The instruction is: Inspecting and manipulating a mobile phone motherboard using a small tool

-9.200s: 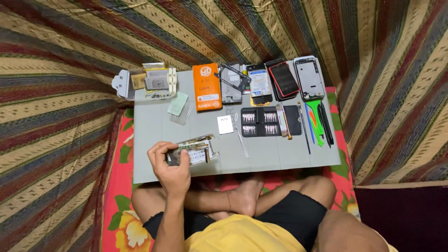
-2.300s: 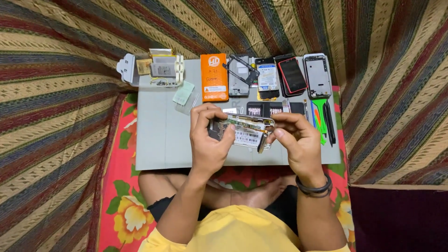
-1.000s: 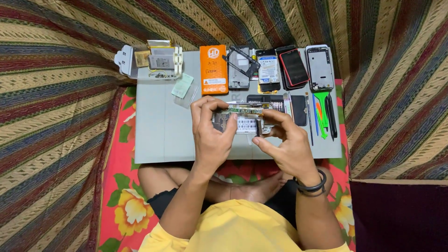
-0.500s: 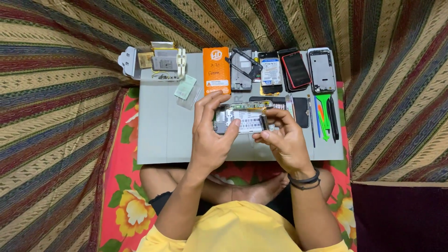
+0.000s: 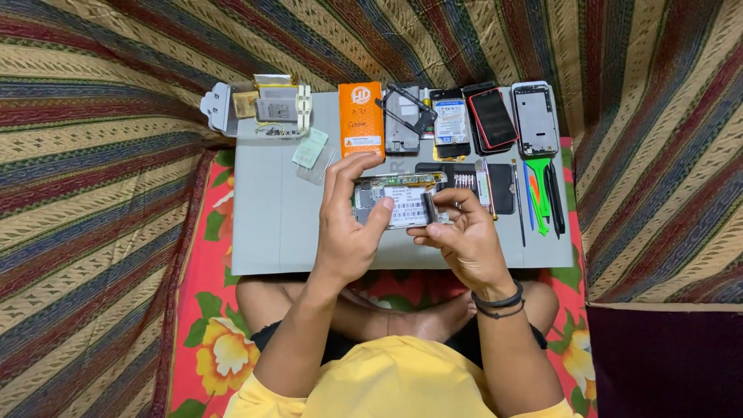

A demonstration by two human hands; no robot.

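An opened phone body (image 5: 398, 203) with its battery and circuit board exposed is held just above the grey work mat (image 5: 271, 217). My left hand (image 5: 344, 224) grips its left end, thumb pressed on the battery face. My right hand (image 5: 460, 236) holds the right end, fingertips curled over the edge near the board. Both forearms reach up from my lap, where I sit cross-legged in a yellow shirt.
Along the mat's far edge lie an orange box (image 5: 361, 118), a black phone frame (image 5: 404, 116), a battery (image 5: 450, 124), a red-edged phone (image 5: 493, 118) and a silver back shell (image 5: 535, 118). Green pry tools (image 5: 539, 193) and a screwdriver set (image 5: 472, 182) sit right. Small parts (image 5: 275, 108) lie at the left corner.
The phone body has been lifted from the mat's lower left to the middle. My right hand has joined my left on it, and both hands have shifted slightly up the mat.
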